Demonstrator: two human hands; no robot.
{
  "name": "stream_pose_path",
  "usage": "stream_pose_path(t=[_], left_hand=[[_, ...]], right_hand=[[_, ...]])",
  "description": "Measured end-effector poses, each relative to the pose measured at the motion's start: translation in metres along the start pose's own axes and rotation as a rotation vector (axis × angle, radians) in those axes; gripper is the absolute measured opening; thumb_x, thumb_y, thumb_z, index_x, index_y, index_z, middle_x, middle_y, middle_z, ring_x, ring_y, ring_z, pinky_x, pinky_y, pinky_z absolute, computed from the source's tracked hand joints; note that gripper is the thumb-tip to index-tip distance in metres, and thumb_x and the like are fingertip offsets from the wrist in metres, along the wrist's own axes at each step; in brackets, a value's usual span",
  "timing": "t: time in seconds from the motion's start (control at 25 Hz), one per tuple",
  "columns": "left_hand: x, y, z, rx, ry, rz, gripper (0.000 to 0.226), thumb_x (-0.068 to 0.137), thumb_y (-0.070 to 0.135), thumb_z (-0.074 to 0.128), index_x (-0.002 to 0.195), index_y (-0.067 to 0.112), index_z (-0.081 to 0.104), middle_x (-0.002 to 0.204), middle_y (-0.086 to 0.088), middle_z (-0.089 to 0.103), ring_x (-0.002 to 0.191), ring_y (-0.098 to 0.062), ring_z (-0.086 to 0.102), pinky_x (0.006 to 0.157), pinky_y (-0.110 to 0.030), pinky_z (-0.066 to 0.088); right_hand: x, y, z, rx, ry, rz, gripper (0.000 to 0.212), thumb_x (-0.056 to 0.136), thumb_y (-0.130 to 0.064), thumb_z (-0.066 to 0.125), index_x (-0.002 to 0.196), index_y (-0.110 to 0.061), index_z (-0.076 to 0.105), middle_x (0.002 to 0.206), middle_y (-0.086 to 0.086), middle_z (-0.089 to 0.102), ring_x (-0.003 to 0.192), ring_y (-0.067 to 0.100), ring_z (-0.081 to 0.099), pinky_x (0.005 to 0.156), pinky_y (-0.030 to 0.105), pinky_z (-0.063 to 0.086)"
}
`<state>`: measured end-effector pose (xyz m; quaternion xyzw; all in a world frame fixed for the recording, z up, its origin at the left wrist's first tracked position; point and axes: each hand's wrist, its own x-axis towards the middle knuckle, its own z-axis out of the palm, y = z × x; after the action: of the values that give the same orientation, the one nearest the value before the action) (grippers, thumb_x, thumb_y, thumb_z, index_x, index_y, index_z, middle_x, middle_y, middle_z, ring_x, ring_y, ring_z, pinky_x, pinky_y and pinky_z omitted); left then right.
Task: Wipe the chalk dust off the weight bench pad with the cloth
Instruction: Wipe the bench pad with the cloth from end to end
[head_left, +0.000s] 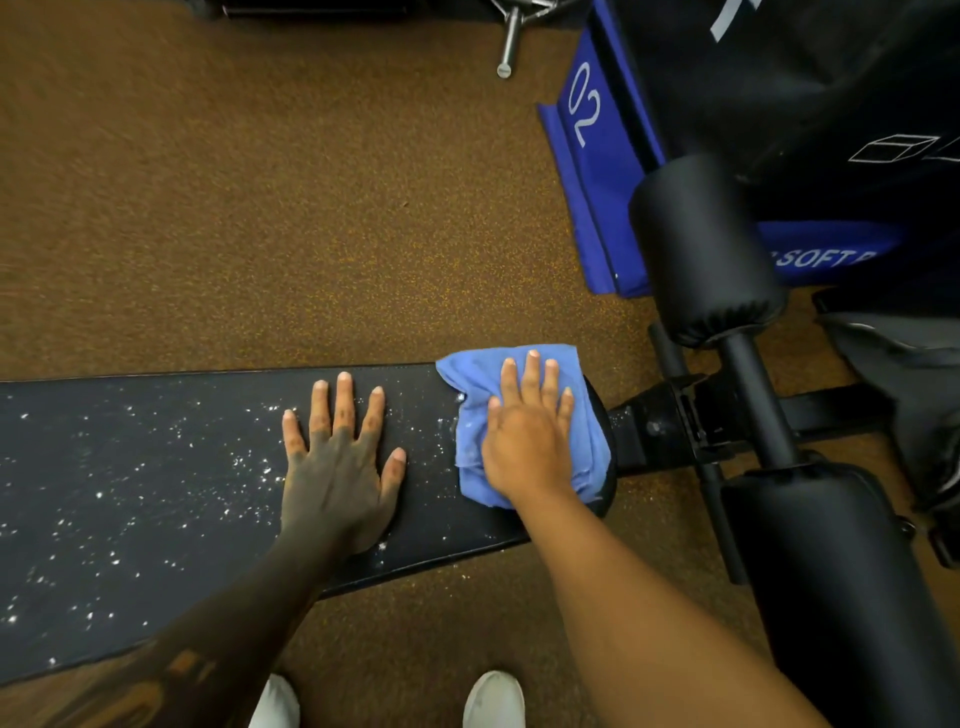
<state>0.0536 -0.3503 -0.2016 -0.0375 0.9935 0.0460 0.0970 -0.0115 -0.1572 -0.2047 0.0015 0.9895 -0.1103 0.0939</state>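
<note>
The black weight bench pad (156, 467) runs from the left edge to the middle right, speckled with white chalk dust, densest on its left half. A crumpled blue cloth (467, 379) lies on the pad's right end. My right hand (524, 441) presses flat on the cloth, fingers spread and pointing away from me. My left hand (337, 462) rests flat and open on the bare pad just left of the cloth, palm down among the chalk specks. A little chalk sits along the cloth's left edge.
Black foam leg rollers (706, 249) and the bench frame (670, 421) stand right of the pad. A blue and black soft box marked 02 (592, 150) is at the back right. A metal bar end (509, 47) lies at the top. My white shoes (493, 699) stand on brown speckled floor (260, 208).
</note>
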Motion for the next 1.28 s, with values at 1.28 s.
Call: stream_pose_path(t=[1.28], left_hand=[[0.002, -0.011, -0.004, -0.06, 0.009, 0.042, 0.065, 0.094, 0.05, 0.012, 0.152, 0.022, 0.007, 0.162, -0.007, 0.0, 0.148, -0.026, -0.008, 0.118, -0.055, 0.001]], right_hand=[[-0.042, 0.027, 0.003, -0.074, 0.014, -0.223, 0.055, 0.097, -0.036, 0.02, 0.151, -0.026, 0.028, 0.163, 0.005, 0.015, 0.151, 0.025, 0.006, 0.12, 0.05, 0.011]])
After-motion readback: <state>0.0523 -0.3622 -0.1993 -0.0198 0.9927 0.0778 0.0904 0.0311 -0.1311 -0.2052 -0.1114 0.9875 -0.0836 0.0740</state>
